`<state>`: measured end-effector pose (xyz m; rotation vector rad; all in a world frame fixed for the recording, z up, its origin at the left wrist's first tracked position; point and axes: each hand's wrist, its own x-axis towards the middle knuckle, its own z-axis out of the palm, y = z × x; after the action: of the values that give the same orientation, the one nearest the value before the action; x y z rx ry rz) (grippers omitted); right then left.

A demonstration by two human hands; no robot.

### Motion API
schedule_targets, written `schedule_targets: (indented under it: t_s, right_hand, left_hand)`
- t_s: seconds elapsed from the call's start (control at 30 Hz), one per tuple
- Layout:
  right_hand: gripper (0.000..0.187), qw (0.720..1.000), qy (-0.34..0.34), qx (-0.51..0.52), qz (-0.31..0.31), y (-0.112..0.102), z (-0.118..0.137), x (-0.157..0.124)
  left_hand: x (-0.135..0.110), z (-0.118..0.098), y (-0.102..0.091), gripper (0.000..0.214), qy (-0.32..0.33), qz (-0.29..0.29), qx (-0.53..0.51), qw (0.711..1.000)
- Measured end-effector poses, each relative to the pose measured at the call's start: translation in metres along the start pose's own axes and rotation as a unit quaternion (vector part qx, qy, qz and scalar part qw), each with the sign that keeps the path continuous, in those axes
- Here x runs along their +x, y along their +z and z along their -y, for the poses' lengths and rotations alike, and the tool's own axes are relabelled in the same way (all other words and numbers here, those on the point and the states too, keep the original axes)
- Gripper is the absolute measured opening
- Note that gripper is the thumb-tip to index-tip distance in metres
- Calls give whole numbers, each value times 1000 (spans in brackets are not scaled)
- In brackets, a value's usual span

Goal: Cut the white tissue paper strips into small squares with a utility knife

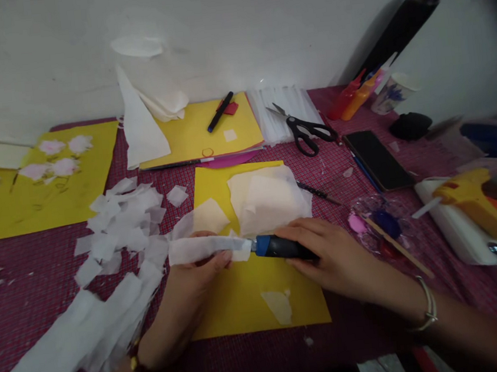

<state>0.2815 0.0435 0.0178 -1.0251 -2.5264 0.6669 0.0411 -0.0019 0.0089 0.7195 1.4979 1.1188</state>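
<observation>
My left hand (195, 274) pinches a folded strip of white tissue paper (206, 248) over a yellow sheet (259, 291). My right hand (326, 249) is closed round a dark blue-tipped cutter (281, 246), whose tip meets the strip's right end. More white tissue pieces (267, 199) lie on the upper part of the yellow sheet.
A pile of torn white tissue (116, 235) spreads to the left. Black scissors (307, 129), a black phone (376, 159), a yellow glue gun (476, 203), a small paint dish (379, 222) with a stick, bottles (355, 98) and a cup (394, 92) sit right and behind. Yellow card (207, 128) holds a marker.
</observation>
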Motion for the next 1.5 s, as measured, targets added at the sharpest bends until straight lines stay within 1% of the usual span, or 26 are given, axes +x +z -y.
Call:
schedule_targets:
  t_s: [0.07,0.17,0.27,0.4,0.6,0.8,0.93,1.03,1.1,1.17,1.23,1.3,1.37,1.43,1.5]
  right_hand:
    - [40,1000,8,19,9,1,0,0]
    - [43,998,12,54,20,1,0,0]
    - [43,997,12,68,29,-2,-1,1]
    - [40,997,18,68,41,-9,-5,1]
    - [39,996,45,68,43,-16,-10,2]
    - [39,995,37,78,39,-10,-6,1]
    - [40,997,20,76,20,-5,-6,2]
    - [40,998,19,67,11,-2,-7,3]
    - [40,998,20,60,12,-2,-8,3]
    - [39,998,19,57,14,-2,-8,3]
    - [38,998,23,57,19,-3,-8,2]
    - [37,998,24,53,23,-4,-7,2]
    - [38,999,22,45,22,-4,-7,2]
    - [39,999,16,38,19,-3,-7,2]
    - [39,999,11,34,17,-3,-7,2]
  left_hand:
    - [-1,1,0,20,-4,12,6,1000]
    - [-3,3,-1,24,-42,32,16,998]
    - [-4,0,-4,26,-89,45,26,995]
    - [-2,-5,-7,21,-127,72,-5,989]
    - [1,-6,-12,30,-114,92,-70,987]
    - [0,-4,-5,19,-104,66,-19,992]
    - [-1,1,0,15,-89,79,-14,993]
    - [-2,3,2,15,-87,76,-26,993]
    - [-2,4,1,19,-89,80,-43,992]
    - [-2,5,-2,24,-91,98,-55,989]
    - [0,8,-5,23,-79,112,-60,989]
    - [2,11,-6,23,-55,100,-72,991]
    - [4,13,-5,29,-42,76,-91,992]
    - [4,14,-4,33,-50,55,-93,993]
    - [2,13,-5,35,-54,34,-58,996]
